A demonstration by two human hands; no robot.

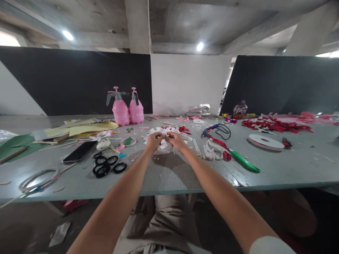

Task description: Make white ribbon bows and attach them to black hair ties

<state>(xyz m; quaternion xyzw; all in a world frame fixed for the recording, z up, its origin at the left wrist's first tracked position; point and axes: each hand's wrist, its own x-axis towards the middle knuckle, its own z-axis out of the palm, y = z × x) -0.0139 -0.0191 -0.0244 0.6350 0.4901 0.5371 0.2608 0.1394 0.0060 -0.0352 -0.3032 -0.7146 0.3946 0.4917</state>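
Head view: left hand (154, 141) and right hand (177, 140) pinch a white piece (164, 145) between them, white strips (156, 130) just beyond.

A grey bench (304, 164) spans the view, its near edge above a dark floor (34, 227); along its far edge rise a black panel (76, 83) on the left, a white panel (189, 81) at the middle and a second black panel (286, 84) toward the right. Overhead, bright lamps (200, 46) shine beneath a bare concrete ceiling (185, 21) crossed by heavy beams (250, 34).
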